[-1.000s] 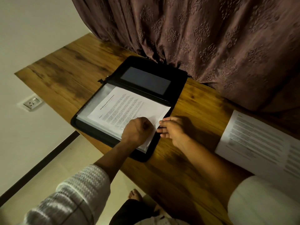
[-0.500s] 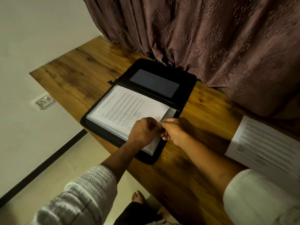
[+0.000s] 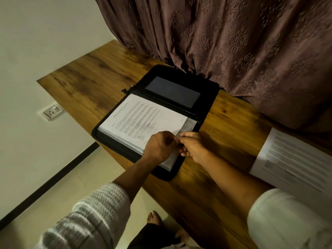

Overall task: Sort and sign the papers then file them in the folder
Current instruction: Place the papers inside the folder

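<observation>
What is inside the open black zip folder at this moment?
A printed white sheet lies over clear plastic sleeves in the black zip folder. The left hand and right hand pinch the near edges, hiding them; the sleeves' contents are covered.

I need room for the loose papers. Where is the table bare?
Bare wood: left of the folder to the table corner, and between folder and loose papers, crossed by the right forearm. Crowded: the folder's near corner, where left hand and right hand pinch the sheet.

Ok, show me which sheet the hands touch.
The sheet in the open black folder, left hand and right hand at its corner; the other sheet lies untouched on the table.
</observation>
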